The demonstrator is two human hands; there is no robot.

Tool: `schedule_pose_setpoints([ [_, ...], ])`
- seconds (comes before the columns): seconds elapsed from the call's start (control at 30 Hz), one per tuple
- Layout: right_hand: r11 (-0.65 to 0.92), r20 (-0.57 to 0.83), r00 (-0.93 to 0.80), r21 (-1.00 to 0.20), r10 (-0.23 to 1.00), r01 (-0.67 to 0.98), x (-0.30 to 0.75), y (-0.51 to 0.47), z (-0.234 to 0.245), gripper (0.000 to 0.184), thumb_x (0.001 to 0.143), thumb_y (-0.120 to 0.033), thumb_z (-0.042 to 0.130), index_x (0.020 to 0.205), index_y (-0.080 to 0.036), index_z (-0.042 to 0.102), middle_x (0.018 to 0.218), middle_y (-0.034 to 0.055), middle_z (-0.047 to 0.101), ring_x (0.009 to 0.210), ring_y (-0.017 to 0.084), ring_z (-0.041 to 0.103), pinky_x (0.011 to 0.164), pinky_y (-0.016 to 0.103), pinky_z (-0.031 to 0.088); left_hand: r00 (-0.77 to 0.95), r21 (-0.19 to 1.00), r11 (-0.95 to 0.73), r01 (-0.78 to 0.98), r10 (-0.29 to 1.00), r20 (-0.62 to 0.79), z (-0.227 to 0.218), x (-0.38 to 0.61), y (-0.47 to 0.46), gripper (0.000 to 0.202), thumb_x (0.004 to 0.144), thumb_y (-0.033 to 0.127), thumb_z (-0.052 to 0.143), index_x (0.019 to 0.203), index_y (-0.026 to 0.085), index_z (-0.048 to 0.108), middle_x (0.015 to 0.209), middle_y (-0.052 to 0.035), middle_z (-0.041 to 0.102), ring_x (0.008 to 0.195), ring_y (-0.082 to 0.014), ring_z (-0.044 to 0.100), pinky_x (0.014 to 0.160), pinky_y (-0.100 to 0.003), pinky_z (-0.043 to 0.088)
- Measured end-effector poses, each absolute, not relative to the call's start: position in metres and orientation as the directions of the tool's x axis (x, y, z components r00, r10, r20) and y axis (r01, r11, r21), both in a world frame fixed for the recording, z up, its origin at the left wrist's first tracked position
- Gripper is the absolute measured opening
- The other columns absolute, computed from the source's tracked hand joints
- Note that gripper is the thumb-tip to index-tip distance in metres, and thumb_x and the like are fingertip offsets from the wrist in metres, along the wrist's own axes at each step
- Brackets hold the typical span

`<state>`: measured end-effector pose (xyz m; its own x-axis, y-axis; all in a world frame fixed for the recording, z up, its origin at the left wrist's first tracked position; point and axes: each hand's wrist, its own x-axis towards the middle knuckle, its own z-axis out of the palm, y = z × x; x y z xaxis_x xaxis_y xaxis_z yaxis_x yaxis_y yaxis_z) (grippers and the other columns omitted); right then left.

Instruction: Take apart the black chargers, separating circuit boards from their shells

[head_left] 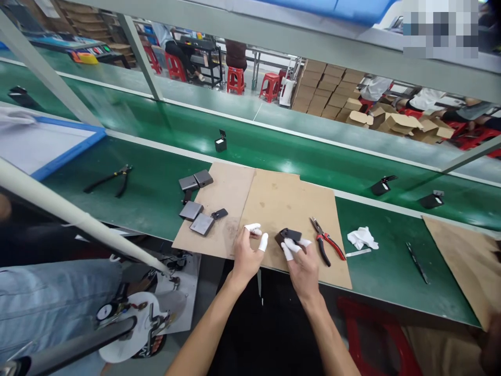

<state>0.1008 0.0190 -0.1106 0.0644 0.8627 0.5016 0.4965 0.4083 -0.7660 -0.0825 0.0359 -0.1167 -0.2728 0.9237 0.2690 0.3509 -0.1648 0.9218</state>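
Over the brown cardboard sheet [282,201], my left hand [248,250] is open, with white finger cots on its fingertips and thumb apart from the fingers. Nothing shows between them. My right hand [304,266], also wearing white finger cots, grips a small black case with a flap [290,235]. Pliers with red and black handles [327,243] lie just right of this hand. To the left of my hands rest several flat grey cases [202,224], with a small black piece [219,213] beside them.
Black-handled cutters [111,180] lie on the green bench [156,209] at left. A crumpled white tissue [362,238] and tweezers [417,262] are at right. Black cases [221,142] stand on the green belt [274,162] behind. A slanted pale pole [78,209] crosses the left side.
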Motion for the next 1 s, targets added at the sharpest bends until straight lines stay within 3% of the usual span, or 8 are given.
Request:
schedule_pose_setpoints([
  [0.17, 0.327, 0.412, 0.168, -0.865, 0.895, 0.381, 0.091, 0.02, -0.101, 0.022, 0.099, -0.035, 0.074, 0.118, -0.025, 0.081, 0.116, 0.0107, 0.076, 0.114, 0.026, 0.074, 0.105, 0.049, 0.062, -0.27, 0.918, -0.175, 0.355, 0.921, 0.28, -0.119, -0.083, 0.037, 0.022, 0.101, 0.034, 0.066, 0.12, 0.023, 0.063, 0.1, -0.0042, 0.07, 0.092, -0.019, 0.071, 0.091, -0.038, 0.059],
  [0.27, 0.139, 0.104, 0.37, -0.988, 0.923, -0.069, 0.086, 0.018, -0.081, 0.032, 0.1, -0.043, 0.073, 0.127, -0.026, 0.075, 0.125, 0.0093, 0.077, 0.12, 0.025, 0.075, 0.107, 0.05, 0.063, -0.273, 0.917, -0.185, 0.352, 0.917, 0.29, -0.12, -0.083, 0.037, 0.022, 0.101, 0.034, 0.066, 0.119, 0.022, 0.063, 0.1, -0.004, 0.07, 0.092, -0.0187, 0.071, 0.091, -0.038, 0.059],
  [0.37, -0.052, -0.212, 0.286, -0.876, 0.934, -0.48, 0.087, 0.014, -0.063, 0.032, 0.099, -0.051, 0.073, 0.125, -0.032, 0.076, 0.133, 0.0049, 0.077, 0.127, 0.022, 0.073, 0.112, 0.044, 0.061, -0.275, 0.918, -0.19, 0.349, 0.915, 0.294, -0.122, -0.083, 0.039, 0.023, 0.1, 0.034, 0.067, 0.12, 0.022, 0.064, 0.1, -0.0039, 0.069, 0.092, -0.0186, 0.071, 0.091, -0.038, 0.059],
  [0.5, -0.134, -0.282, 0.186, -0.817, 0.941, -0.561, 0.094, 0.011, -0.059, 0.028, 0.1, -0.055, 0.07, 0.117, -0.034, 0.081, 0.133, 0.0025, 0.078, 0.13, 0.021, 0.073, 0.115, 0.04, 0.061, -0.275, 0.915, -0.195, 0.354, 0.913, 0.301, -0.123, -0.084, 0.04, 0.024, 0.1, 0.035, 0.067, 0.12, 0.022, 0.064, 0.099, -0.0038, 0.069, 0.091, -0.0192, 0.071, 0.091, -0.038, 0.059],
  [0.73, -0.049, -0.172, 0.265, -0.909, 0.949, -0.414, 0.099, 0.011, -0.067, 0.03, 0.102, -0.053, 0.069, 0.123, -0.033, 0.078, 0.135, 0.0054, 0.077, 0.127, 0.024, 0.074, 0.111, 0.047, 0.063, -0.268, 0.9, -0.194, 0.391, 0.911, 0.313, -0.12, -0.084, 0.04, 0.021, 0.1, 0.035, 0.067, 0.116, 0.023, 0.065, 0.097, -0.0036, 0.07, 0.091, -0.0206, 0.071, 0.091, -0.039, 0.058],
  [0.87, 0.285, 0.341, 0.482, -0.94, 0.807, 0.189, 0.111, 0.013, -0.08, 0.025, 0.095, -0.035, 0.081, 0.119, -0.028, 0.08, 0.126, 0.0087, 0.077, 0.122, 0.028, 0.074, 0.111, 0.053, 0.061, -0.267, 0.891, -0.199, 0.408, 0.907, 0.325, -0.119, -0.083, 0.039, 0.019, 0.099, 0.035, 0.067, 0.114, 0.023, 0.065, 0.096, -0.0032, 0.07, 0.091, -0.0205, 0.071, 0.09, -0.039, 0.058],
  [0.93, 0.372, 0.567, 0.307, -0.777, 0.764, 0.508, 0.12, 0.013, -0.092, 0.022, 0.095, -0.029, 0.079, 0.117, -0.027, 0.082, 0.121, 0.0108, 0.077, 0.117, 0.029, 0.075, 0.108, 0.052, 0.062, -0.263, 0.885, -0.203, 0.419, 0.906, 0.332, -0.119, -0.083, 0.039, 0.019, 0.099, 0.034, 0.068, 0.114, 0.023, 0.065, 0.096, -0.003, 0.07, 0.091, -0.0204, 0.07, 0.09, -0.039, 0.058],
  [1.0, 0.41, 0.614, 0.138, -0.66, 0.777, 0.629, 0.125, 0.012, -0.103, 0.02, 0.098, -0.026, 0.074, 0.116, -0.028, 0.083, 0.118, 0.0115, 0.077, 0.111, 0.028, 0.077, 0.101, 0.047, 0.066, -0.256, 0.878, -0.206, 0.432, 0.906, 0.338, -0.119, -0.083, 0.039, 0.018, 0.099, 0.034, 0.068, 0.113, 0.022, 0.066, 0.095, -0.003, 0.07, 0.091, -0.0205, 0.07, 0.09, -0.039, 0.058],
])
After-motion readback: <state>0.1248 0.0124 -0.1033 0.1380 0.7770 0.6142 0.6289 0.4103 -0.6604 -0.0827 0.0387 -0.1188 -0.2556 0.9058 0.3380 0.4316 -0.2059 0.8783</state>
